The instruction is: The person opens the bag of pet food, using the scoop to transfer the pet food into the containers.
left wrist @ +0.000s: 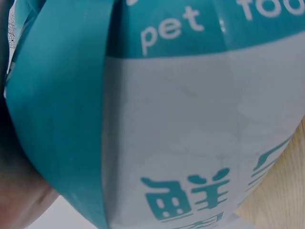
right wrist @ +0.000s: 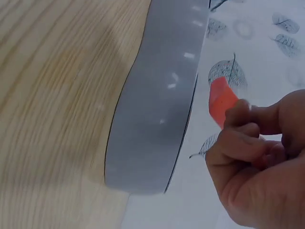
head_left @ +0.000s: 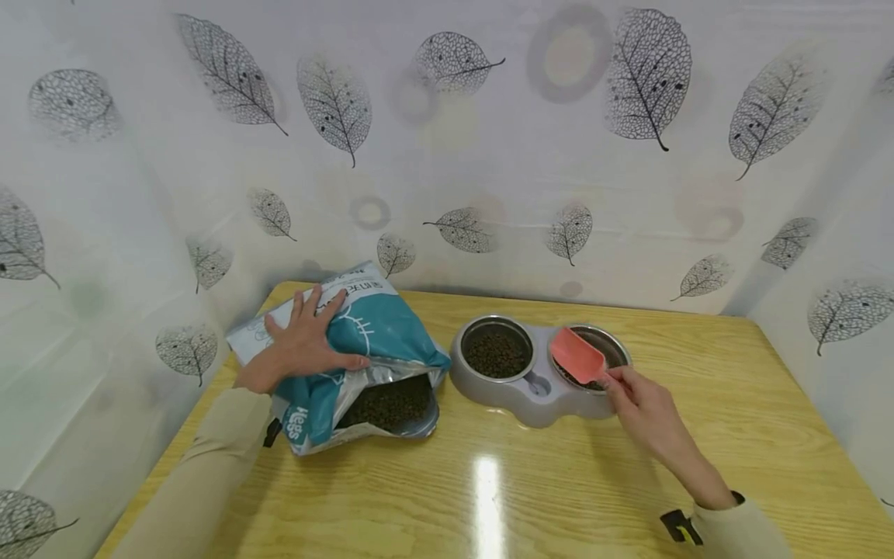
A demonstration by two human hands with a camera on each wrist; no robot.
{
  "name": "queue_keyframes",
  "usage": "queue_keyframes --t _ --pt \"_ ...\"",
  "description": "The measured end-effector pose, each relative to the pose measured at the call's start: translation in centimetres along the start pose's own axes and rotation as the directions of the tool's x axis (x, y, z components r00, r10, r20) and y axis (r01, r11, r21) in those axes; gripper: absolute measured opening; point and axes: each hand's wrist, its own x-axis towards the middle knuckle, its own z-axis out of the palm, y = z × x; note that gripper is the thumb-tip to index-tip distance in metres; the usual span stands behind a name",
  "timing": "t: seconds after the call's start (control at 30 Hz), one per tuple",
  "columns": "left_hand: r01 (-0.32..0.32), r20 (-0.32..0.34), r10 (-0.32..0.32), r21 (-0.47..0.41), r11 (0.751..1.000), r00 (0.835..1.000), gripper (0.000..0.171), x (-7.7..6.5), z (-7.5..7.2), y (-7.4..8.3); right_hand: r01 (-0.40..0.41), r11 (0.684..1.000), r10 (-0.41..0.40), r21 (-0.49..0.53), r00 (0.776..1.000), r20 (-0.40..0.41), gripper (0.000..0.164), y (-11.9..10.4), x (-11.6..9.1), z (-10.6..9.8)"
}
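A teal and white pet food bag (head_left: 380,322) lies on its side at the left of the table, its mouth facing front right with brown kibble (head_left: 391,404) showing inside. My left hand (head_left: 303,341) rests on top of the bag with its fingers spread. At the right, my right hand (head_left: 642,407) grips the handle of a pink scoop (head_left: 578,355) and holds it tilted over the right bowl (head_left: 615,349) of a grey double feeder (head_left: 538,411). Some kibble shows in that bowl beneath the scoop. The left bowl (head_left: 496,349) holds a layer of kibble.
The wooden table (head_left: 559,497) ends at a white cloth backdrop (head_left: 489,171) with leaf prints, which also hangs along both sides. The feeder stands close beside the bag's mouth.
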Motion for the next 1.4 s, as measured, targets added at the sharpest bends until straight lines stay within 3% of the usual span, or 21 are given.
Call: queue_keyframes --t 0.1,0.2,0.3,0.4,0.6,0.77,0.93,1.23,1.4 --pt "0.002 0.002 -0.002 0.0 1.0 1.0 0.129 0.0 0.0 -0.1 -0.051 0.99 0.035 0.134 0.992 0.118 0.025 -1.0 0.0 0.8" --pt "0.002 -0.002 -0.002 0.001 1.0 1.0 0.128 -0.1 0.0 -0.1 -0.09 0.953 0.022 0.288 0.973 0.231 0.027 -1.9 0.0 2.1" --pt "-0.001 -0.004 0.001 -0.001 1.0 1.0 0.127 -0.1 -0.1 -0.1 -0.104 0.914 -0.027 0.392 0.949 0.315 0.028 -2.8 0.0 3.5" --pt "0.001 0.002 -0.001 -0.001 1.0 1.0 0.128 -0.2 -0.1 0.0 -0.07 0.901 -0.095 0.428 0.931 0.352 0.029 -3.8 0.0 4.6" --pt "-0.001 -0.001 0.001 0.0 1.0 1.0 0.128 -0.1 -0.1 0.1 0.027 0.897 -0.224 0.441 0.888 0.402 0.028 -6.0 0.3 6.6" --pt "0.005 -0.001 -0.005 0.001 1.0 1.0 0.128 -0.1 -0.2 0.2 0.05 0.913 -0.257 0.404 0.841 0.477 0.028 -8.3 0.7 8.0" --pt "0.005 0.004 -0.005 0.0 1.0 1.0 0.128 -0.2 0.0 0.2 0.09 0.931 -0.269 0.354 0.824 0.499 0.031 -10.0 1.0 9.7" --pt "0.002 0.003 -0.002 -0.003 1.0 1.0 0.128 -0.1 0.1 0.1 -0.091 0.959 -0.088 0.268 0.804 0.588 0.038 -13.0 2.1 11.5" --pt "0.007 0.003 -0.007 0.01 1.0 1.0 0.129 0.0 0.1 0.2 -0.167 0.938 -0.06 0.304 0.785 0.617 0.037 -13.7 2.8 13.0"
